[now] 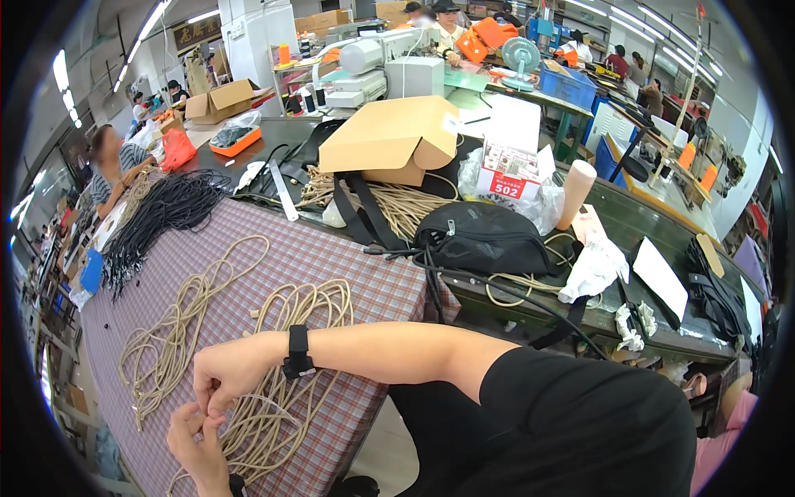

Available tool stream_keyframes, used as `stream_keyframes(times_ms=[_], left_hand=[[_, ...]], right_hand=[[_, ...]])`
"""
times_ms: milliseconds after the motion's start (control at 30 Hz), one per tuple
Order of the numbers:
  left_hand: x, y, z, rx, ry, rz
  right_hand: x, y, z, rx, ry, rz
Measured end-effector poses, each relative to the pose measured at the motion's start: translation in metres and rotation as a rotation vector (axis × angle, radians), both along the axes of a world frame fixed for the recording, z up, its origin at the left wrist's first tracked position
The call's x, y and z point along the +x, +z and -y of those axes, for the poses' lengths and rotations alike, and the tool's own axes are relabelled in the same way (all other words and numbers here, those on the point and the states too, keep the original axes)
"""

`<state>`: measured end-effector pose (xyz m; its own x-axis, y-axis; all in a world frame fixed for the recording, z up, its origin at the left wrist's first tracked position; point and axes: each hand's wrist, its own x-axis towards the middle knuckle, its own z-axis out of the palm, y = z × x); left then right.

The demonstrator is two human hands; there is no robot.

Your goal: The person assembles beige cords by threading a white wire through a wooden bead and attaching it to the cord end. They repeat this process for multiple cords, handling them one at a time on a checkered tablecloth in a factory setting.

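Observation:
My right hand [236,371] reaches in from the right, a black band on its wrist, its thumb and fingers pinched together. Just below it, my left hand [197,447] is also closed in a pinch, and the fingertips of both hands meet. Whatever they hold is too small and covered to make out. Under and beside my hands lies a bundle of beige cords [310,302] in long loops. Another bundle of beige cords [186,311] lies to its left. Both rest on a checked tablecloth [240,217].
A heap of black cords [170,211] lies at the far left, near a seated person [116,170]. Behind the cloth are a steel ruler [283,190], an open cardboard box [389,137], a black mesh pouch [484,238] and a cone of thread [577,195]. Other people work farther back.

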<state>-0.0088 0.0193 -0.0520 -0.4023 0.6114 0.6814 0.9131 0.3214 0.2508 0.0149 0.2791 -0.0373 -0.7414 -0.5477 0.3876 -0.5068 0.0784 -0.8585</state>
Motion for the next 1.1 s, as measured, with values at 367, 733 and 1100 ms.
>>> stream_keyframes(times_ms=[367,733,1100], left_hand=[[-0.002,0.028,0.012,-0.006,0.168,-0.159],[-0.016,0.042,0.021,0.747,0.319,0.089],[0.039,0.026,-0.034,0.288,-0.06,0.759]], right_hand=[[-0.002,-0.002,0.006,0.1,-0.052,-0.016],[0.006,0.014,-0.001,0.067,-0.182,-0.087],[0.022,0.024,0.009,-0.3,-0.046,0.309]])
